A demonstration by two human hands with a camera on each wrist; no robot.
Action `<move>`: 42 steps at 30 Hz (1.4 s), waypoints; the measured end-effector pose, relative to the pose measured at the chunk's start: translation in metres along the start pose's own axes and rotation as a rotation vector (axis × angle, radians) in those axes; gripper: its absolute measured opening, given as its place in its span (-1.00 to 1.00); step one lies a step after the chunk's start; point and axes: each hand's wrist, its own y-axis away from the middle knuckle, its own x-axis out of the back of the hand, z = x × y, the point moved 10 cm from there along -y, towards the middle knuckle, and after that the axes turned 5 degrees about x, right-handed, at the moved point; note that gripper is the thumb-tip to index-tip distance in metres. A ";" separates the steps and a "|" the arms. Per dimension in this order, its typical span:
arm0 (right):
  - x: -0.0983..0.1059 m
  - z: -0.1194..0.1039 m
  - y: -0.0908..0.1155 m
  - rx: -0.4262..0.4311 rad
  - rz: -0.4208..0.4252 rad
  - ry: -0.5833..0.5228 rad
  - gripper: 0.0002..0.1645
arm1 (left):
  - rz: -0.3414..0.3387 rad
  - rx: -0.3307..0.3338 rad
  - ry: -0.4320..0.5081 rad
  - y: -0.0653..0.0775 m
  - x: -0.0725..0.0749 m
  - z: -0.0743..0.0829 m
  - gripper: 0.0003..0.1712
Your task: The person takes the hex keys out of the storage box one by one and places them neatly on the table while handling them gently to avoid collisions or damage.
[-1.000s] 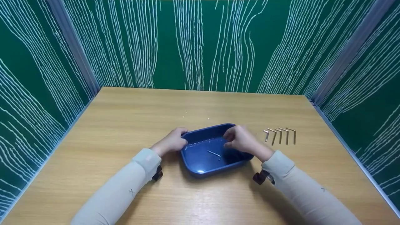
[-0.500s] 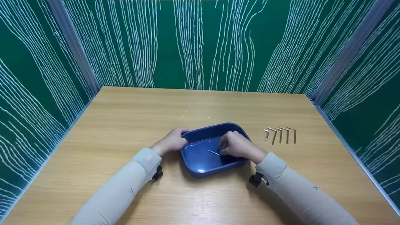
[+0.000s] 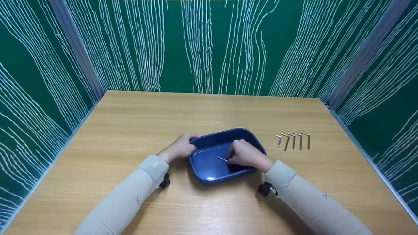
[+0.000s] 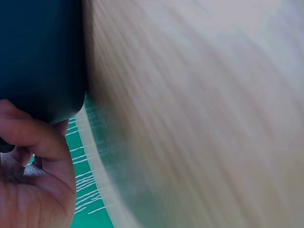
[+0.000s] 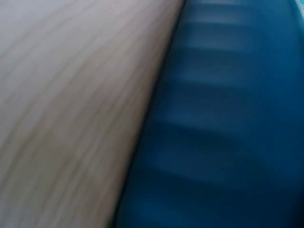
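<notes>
My left hand (image 3: 179, 148) grips the left end of a blue plastic tub (image 3: 204, 169), thumb over the rim. The left wrist view shows curled fingers (image 4: 38, 137) against the tub's dark outer wall (image 4: 40, 57). My right hand (image 3: 245, 153) reaches down inside the tub. Its fingertips pinch the bent end of an L-shaped hex key (image 3: 221, 158) on the tub floor; the key's long arm sticks out to the left, and its short arm is hidden by the fingers. Only the tub's side (image 5: 213, 118) and the table show in the right wrist view.
Several hex keys (image 3: 294, 142) lie in a row on the wooden table (image 3: 147, 114), right of the tub. Tiny pale specks dot the table behind the tub. Green walls (image 3: 215, 49) with white lines stand around the back and sides.
My right hand has moved down and left inside the tub, from near its right rim to the hex key, and closed on its bent end. The left hand and the tub have stayed put.
</notes>
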 end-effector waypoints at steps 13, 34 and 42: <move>-0.002 -0.001 -0.003 0.033 0.032 0.059 -0.86 | 0.010 -0.015 -0.017 -0.001 0.000 -0.001 -0.76; 0.009 0.008 0.002 0.006 0.017 -0.019 -0.92 | 0.015 0.001 -0.006 0.000 0.000 -0.001 -0.77; 0.019 0.004 0.004 0.040 0.074 -0.032 -0.89 | -0.002 -0.020 0.006 0.001 -0.001 0.001 -0.79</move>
